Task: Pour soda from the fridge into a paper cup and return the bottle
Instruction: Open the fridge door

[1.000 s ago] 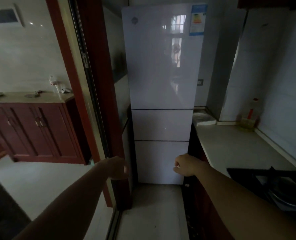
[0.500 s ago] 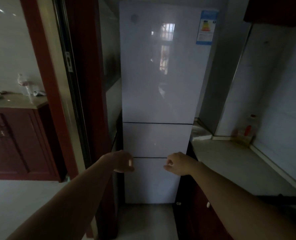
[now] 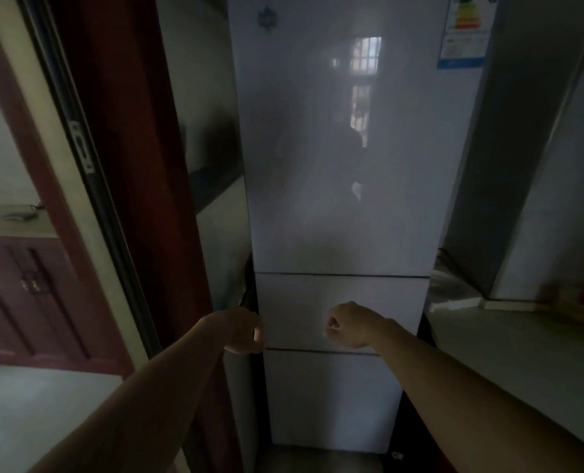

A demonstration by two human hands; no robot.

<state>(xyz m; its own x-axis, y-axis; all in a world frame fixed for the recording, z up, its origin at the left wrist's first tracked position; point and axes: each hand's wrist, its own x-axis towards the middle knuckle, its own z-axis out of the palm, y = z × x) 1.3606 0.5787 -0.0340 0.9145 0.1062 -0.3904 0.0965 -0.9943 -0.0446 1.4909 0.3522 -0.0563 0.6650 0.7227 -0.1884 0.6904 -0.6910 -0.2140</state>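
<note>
A tall white fridge (image 3: 345, 158) with three closed doors fills the middle of the head view. My left hand (image 3: 241, 331) is at the left edge of the middle door, fingers curled; whether it touches the edge I cannot tell. My right hand (image 3: 353, 324) hovers in front of the middle door in a loose fist, holding nothing. No soda bottle or paper cup is in view.
A dark red door frame (image 3: 130, 165) stands close on the left, with a wooden cabinet (image 3: 28, 288) beyond it. A pale countertop (image 3: 522, 353) runs along the right, with blurred items at its far end by the wall.
The fridge has come much closer and fills more of the view. Both hands have risen from the lowest door's top edge to the middle door.
</note>
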